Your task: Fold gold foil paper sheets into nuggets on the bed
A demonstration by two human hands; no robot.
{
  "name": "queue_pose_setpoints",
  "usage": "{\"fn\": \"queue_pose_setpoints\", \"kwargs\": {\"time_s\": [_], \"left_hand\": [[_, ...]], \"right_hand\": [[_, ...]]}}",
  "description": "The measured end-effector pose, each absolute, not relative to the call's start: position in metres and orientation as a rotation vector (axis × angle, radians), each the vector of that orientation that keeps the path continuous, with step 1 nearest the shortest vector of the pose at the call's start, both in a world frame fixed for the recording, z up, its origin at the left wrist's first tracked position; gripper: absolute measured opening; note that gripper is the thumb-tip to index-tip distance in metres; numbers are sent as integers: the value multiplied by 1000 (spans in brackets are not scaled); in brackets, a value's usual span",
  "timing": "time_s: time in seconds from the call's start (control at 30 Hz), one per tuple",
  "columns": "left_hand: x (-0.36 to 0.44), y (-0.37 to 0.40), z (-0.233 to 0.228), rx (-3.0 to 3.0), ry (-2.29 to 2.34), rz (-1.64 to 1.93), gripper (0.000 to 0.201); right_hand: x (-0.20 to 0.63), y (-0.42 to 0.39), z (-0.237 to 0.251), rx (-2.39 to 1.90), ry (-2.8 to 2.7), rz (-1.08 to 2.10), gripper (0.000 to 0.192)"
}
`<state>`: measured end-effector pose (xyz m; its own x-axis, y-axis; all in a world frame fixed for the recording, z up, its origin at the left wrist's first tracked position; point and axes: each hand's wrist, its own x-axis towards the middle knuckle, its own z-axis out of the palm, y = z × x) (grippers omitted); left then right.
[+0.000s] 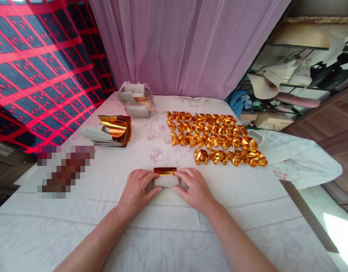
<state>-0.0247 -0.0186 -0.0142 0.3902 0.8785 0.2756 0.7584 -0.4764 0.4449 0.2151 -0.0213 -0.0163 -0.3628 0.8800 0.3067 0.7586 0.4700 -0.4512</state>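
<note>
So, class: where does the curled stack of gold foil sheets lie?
In the head view, the curled stack of gold foil sheets lies on the left of the white cloth, in front of the plastic bag.

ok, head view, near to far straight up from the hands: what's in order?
Left hand and right hand pressing a half-folded gold-and-white paper → rows of folded gold pieces → clear bag of paper → pink curtain.
</note>
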Motion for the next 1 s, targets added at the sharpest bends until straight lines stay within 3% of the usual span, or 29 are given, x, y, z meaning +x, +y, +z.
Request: {"fn": "queue_pose_setpoints", "kwargs": {"time_s": [0.63,0.87,1.0], "left_hand": [[-27,-22,-7,2381,1316,739,44],[-28,-20,-5,2362,1310,753,48],[-28,-20,-12,2388,1361,767,27]], "right_hand": [[214,-25,-10,-1077,-2167,268,6],[218,-27,-5,-996,-2245,401,18],[217,-27,-4,-1009,-2268,402,25]]}}
